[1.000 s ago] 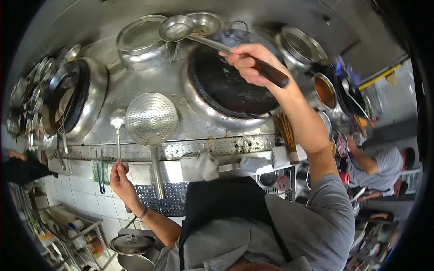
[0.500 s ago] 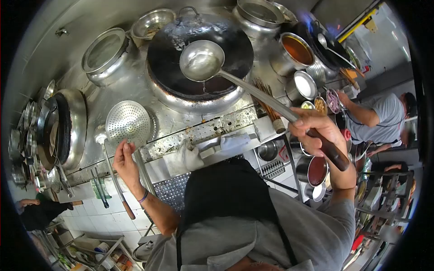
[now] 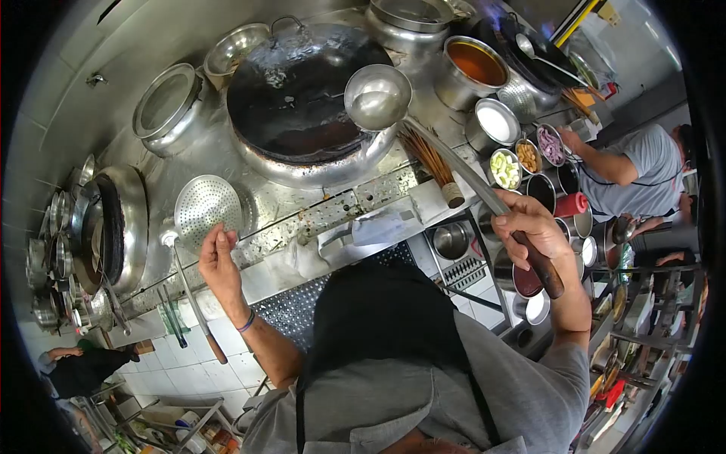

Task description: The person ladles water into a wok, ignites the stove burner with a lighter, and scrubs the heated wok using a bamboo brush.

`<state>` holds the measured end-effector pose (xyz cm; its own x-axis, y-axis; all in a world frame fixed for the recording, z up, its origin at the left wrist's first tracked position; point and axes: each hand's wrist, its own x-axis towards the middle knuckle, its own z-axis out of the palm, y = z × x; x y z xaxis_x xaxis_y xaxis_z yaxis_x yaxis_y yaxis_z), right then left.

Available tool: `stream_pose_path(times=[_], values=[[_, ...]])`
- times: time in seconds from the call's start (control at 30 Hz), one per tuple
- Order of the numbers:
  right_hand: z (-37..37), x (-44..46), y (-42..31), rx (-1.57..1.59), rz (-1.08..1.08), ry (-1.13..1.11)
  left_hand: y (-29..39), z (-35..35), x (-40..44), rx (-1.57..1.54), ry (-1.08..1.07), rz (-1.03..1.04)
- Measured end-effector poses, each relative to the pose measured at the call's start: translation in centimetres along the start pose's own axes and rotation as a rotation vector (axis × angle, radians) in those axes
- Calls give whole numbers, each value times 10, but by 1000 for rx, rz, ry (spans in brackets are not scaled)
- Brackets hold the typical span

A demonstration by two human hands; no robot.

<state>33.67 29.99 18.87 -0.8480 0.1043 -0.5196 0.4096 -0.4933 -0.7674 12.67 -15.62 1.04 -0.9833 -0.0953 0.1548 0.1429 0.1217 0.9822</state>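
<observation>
A wooden-handled metal ladle (image 3: 376, 98) is in my right hand (image 3: 529, 231), whose fingers wrap round its handle. Its bowl holds some clear liquid and hangs over the right edge of the black wok (image 3: 295, 113), which has a wet, shiny surface. My left hand (image 3: 219, 265) is raised by the counter's front edge, fingers and thumb drawn together with nothing visible between them. Just beyond its fingertips lies a perforated skimmer (image 3: 208, 208). Left of this hand, a second long-handled utensil (image 3: 193, 303) hangs over the edge.
Right of the wok stand a pot of orange-red liquid (image 3: 475, 64), a pot of white contents (image 3: 495, 121), and small containers of chopped green pieces (image 3: 504, 169) and sliced onion (image 3: 550, 144). A bamboo brush (image 3: 435, 163) lies nearby. A co-worker (image 3: 635, 170) stands at right.
The ladle has moved right from above the wok's middle to its right edge. My left hand has shifted slightly right and down. The view has shifted a little.
</observation>
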Motion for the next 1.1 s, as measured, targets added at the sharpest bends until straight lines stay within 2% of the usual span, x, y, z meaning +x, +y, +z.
stream_pose_path(times=[0.53,1.1], values=[[-18,-4,4,-87,-2,-31,0,-2,-37,16,59,-39],[5,-10,-3,-318,-3,-49,-6,0,-22,-3,48,-67]])
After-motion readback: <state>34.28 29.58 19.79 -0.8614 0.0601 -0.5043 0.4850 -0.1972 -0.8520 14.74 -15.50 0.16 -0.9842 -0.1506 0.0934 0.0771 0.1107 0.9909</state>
